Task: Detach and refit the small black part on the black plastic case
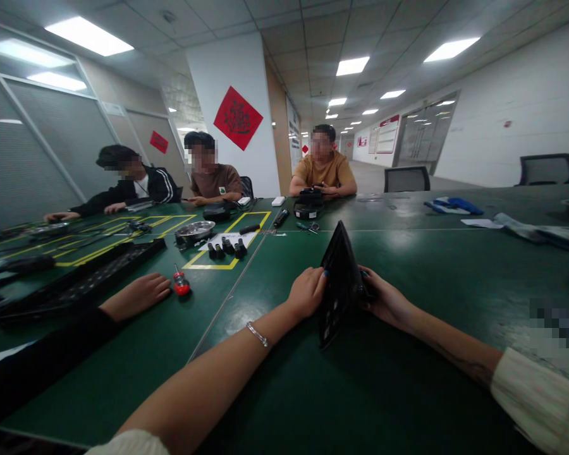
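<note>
Head view: a black panel [337, 284] stands on edge between the person's hands, over the near part of the green table [275, 404], right of the seam and well in from the far edge. The left hand [307, 292] pinches its left side, thumb against the face; the right hand [389, 300] closes on the opposite side, fingers partly hidden behind it. Whether the lower corner touches the table cannot be told. Principal risk: both holds sit at mid-height, so a slackened thumb could let the tall panel swing and its lower corner strike the table. The left face is too dark to read; any loose piece there might drop when tilted. Secondary risk: a co-worker's hand [140, 297] lies just beside a red screwdriver [182, 284], left of the seam; a careless sleeve could send that tool rolling towards the near edge
</note>
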Motion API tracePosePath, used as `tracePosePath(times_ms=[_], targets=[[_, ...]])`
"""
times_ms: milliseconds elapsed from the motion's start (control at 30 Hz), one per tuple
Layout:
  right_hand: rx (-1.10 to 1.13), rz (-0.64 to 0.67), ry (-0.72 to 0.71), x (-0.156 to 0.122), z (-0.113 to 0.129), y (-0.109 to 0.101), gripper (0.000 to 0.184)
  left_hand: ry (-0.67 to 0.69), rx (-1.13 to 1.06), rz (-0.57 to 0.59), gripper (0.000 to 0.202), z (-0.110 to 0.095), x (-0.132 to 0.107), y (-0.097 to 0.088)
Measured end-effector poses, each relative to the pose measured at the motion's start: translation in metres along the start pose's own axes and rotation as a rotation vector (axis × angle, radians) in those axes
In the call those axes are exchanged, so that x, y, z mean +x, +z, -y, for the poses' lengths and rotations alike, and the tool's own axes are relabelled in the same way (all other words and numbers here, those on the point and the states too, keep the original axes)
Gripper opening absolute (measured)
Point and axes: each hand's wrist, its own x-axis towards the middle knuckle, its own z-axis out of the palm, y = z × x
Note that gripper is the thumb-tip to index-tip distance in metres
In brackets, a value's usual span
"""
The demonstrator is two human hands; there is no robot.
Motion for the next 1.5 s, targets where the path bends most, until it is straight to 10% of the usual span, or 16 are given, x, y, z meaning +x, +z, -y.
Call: tracePosePath(times_ms=[1500], targets=[[-0.013, -0.014, -0.023, 0.002, -0.004, -0.005, 0.023, -0.160, -0.042, 0.187, 0.054, 0.002, 0.004, -0.002]])
